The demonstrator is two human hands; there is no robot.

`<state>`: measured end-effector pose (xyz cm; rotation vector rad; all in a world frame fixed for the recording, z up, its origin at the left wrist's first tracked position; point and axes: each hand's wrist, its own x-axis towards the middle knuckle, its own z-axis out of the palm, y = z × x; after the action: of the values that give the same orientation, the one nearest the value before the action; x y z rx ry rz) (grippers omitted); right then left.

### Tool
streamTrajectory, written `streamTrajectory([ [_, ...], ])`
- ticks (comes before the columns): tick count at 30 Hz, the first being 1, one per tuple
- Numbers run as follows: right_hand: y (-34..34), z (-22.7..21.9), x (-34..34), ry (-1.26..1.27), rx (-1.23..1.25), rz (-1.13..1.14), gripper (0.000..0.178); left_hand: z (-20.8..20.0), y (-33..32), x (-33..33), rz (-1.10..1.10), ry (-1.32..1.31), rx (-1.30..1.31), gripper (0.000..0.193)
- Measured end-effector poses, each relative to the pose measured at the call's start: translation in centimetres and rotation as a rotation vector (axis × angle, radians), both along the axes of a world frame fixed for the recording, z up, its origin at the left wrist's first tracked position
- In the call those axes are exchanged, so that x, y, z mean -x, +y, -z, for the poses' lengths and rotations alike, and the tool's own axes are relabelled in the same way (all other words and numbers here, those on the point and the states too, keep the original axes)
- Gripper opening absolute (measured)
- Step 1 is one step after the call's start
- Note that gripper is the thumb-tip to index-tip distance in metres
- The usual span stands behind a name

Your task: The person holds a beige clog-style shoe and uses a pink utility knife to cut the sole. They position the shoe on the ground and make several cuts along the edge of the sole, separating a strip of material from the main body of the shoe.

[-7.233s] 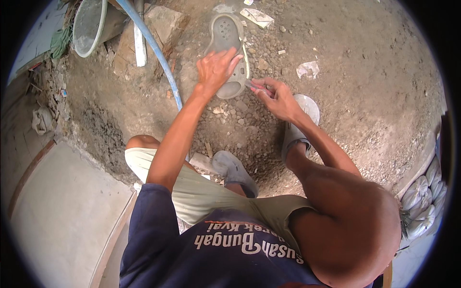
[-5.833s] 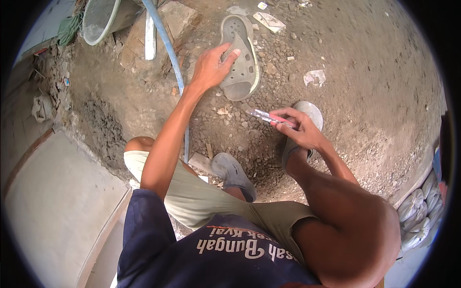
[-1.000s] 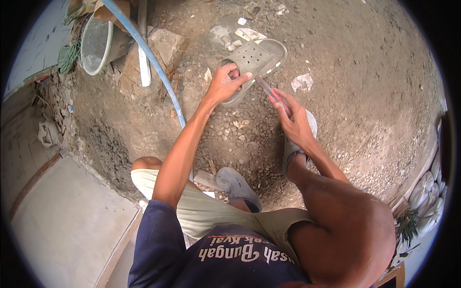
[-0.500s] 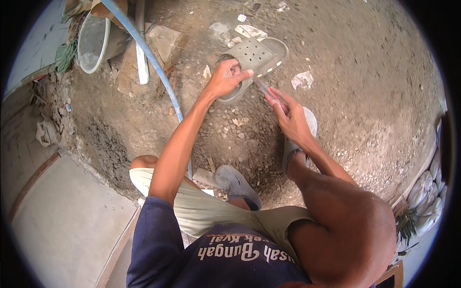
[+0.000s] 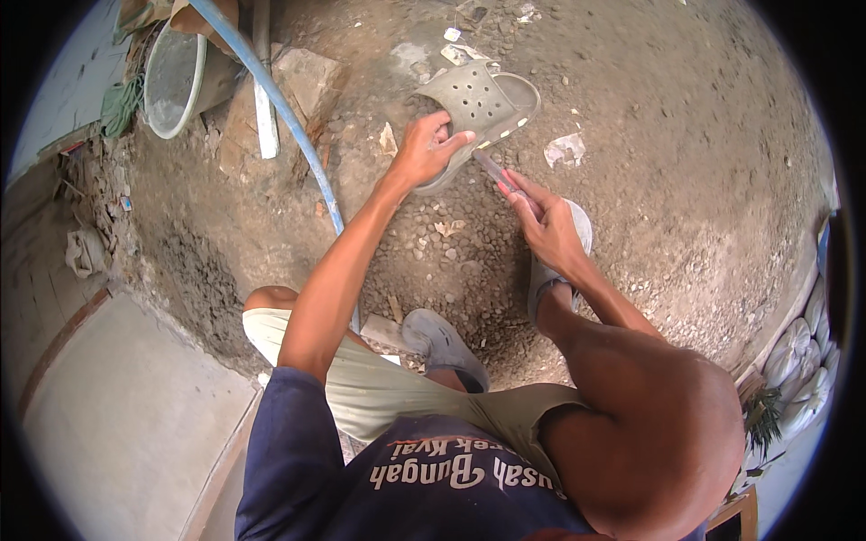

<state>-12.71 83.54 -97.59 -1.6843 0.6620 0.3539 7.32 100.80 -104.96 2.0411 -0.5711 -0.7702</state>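
Note:
A grey-beige clog (image 5: 476, 101) with round vent holes is held off to the front of me, its side edge marked by a row of pale patches. My left hand (image 5: 426, 153) is closed on the heel end, thumb lying along the near edge. In my right hand (image 5: 548, 221) is a slim, flat-bladed tool (image 5: 493, 168), grey with a reddish part near the fingers; its exact kind is unclear. The blade's tip points at the clog's near side edge, close to my left thumb; whether it touches cannot be made out.
Around me lies gravelly dirt with paper scraps (image 5: 565, 151). A blue hose (image 5: 302, 135) runs down on the left, beside a pale bucket (image 5: 176, 81), a stone block (image 5: 307, 86) and a white strip (image 5: 266, 122). My feet wear grey clogs (image 5: 442, 343). White sacks (image 5: 803, 370) lie far right.
The clog's upper has shifted slightly left and up, showing more of its opening. The tool's tip has moved a little down and left, to the clog's side edge. Both hands keep their holds.

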Motion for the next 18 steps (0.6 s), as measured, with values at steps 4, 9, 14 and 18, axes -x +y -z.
streamTrajectory([
  [4,0.2,0.0,-0.1,-0.075,0.056,-0.005,0.042,-0.5,-0.3,0.1,-0.012,-0.040,-0.001,0.046],
  [9,0.1,-0.2,-0.9,0.002,0.024,-0.005,0.043,-0.8,-0.3,0.0,0.012,-0.041,-0.025,0.048],
  [14,0.2,-0.5,-1.4,0.030,0.067,-0.058,0.043,-1.2,-0.4,-0.5,0.024,-0.052,-0.078,0.049],
  [18,0.6,-0.8,-1.4,-0.121,0.019,0.025,0.043,-1.4,-0.4,-0.5,0.029,-0.057,-0.040,0.050],
])
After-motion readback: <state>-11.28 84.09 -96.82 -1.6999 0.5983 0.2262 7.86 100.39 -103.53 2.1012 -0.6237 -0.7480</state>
